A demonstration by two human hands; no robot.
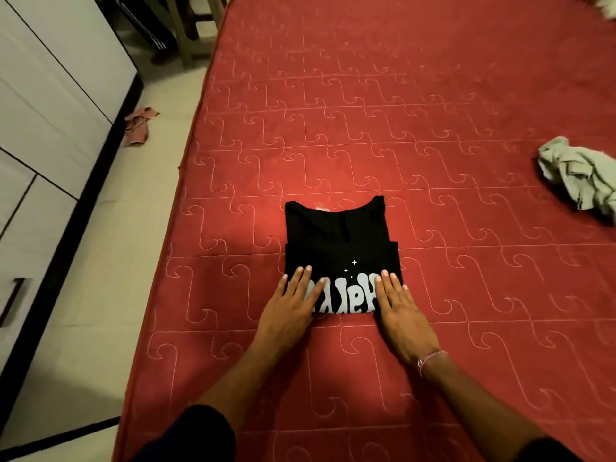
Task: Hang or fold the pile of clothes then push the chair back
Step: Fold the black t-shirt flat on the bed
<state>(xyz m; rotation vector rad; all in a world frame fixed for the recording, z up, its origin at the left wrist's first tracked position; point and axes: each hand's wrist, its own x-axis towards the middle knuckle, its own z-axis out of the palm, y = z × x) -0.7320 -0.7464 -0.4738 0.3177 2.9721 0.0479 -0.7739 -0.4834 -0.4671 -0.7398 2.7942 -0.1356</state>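
Across a red quilted mattress [383,128] stitched with pale curling lines, I am leaning over a bed that is filling most of the view. Along the left edge, a white wardrobe [50,95] with dark trim is standing on a pale tiled floor [100,278], and the legs of a chair [190,31] are showing at the top, just beyond the far corner of the mattress. A folded black T-shirt [336,235] is lying flat near the middle of the bed, close to me, its neckline pointing away and its pale lettering running along the nearer edge, upside down to my eye. I am pressing both hands flat on that nearer edge: my left hand [293,305] is resting on the left part of the print and my right hand [400,308] on the right part, fingers straight and spread, gripping nothing, heels of the palms lying on the mattress. A beaded bracelet [430,358] is circling my right wrist. Well apart, at the right edge of the bed, a crumpled pale green garment [576,175] is lying unfolded. Down on the floor beside the wardrobe, a small reddish rag [138,126] is lying in a heap.
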